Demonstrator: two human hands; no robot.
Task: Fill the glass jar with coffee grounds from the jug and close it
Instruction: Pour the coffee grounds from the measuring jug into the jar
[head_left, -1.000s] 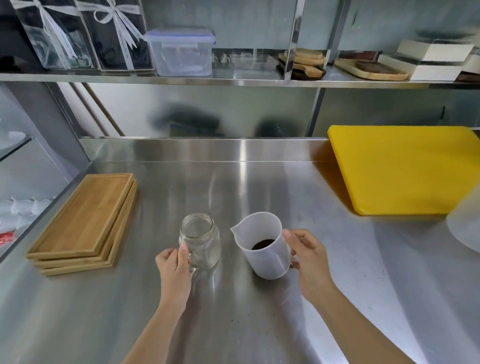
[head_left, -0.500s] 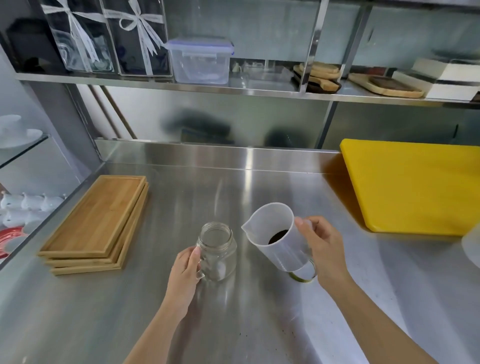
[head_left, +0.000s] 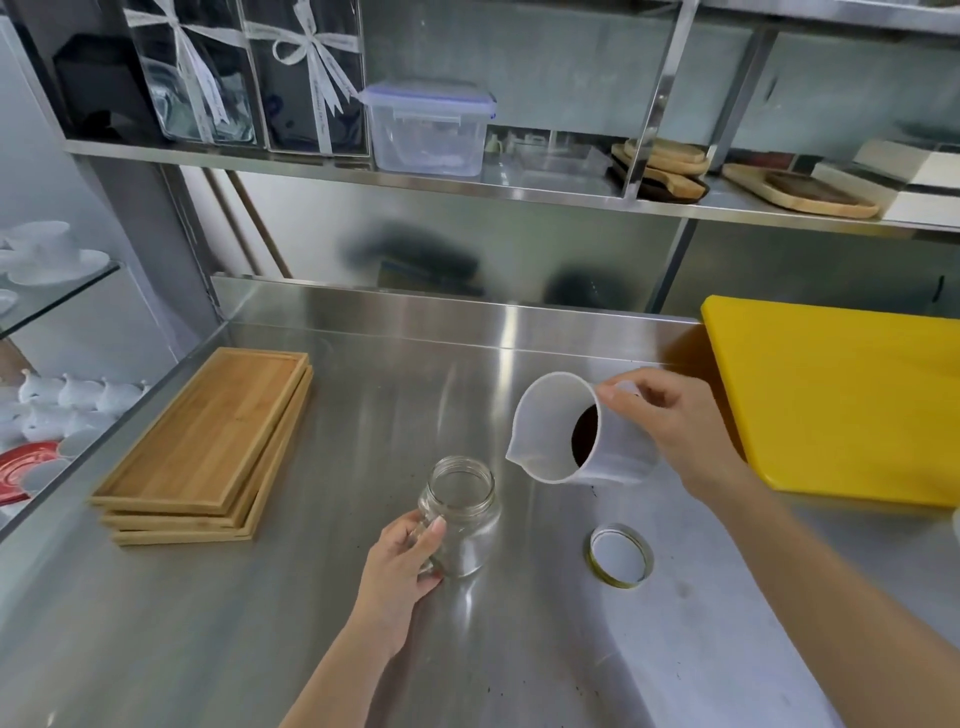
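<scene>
Left hand (head_left: 402, 564) grasps open glass jar (head_left: 461, 514), upright on steel counter (head_left: 363, 415). Right hand (head_left: 675, 431) holds white jug (head_left: 566, 428) aloft, tilted left, spout just right of jar mouth; grounds (head_left: 584, 434) inside. Lid (head_left: 621, 556) on counter, right of jar.

The jug (head_left: 563, 434) is translucent white, its coffee grounds (head_left: 584, 434) dark brown. The glass jar (head_left: 462, 517) is clear, the lid (head_left: 621, 555) gold-rimmed white, the cutting board (head_left: 841, 395) bright yellow, the worktop (head_left: 405, 405) brushed silver.
</scene>
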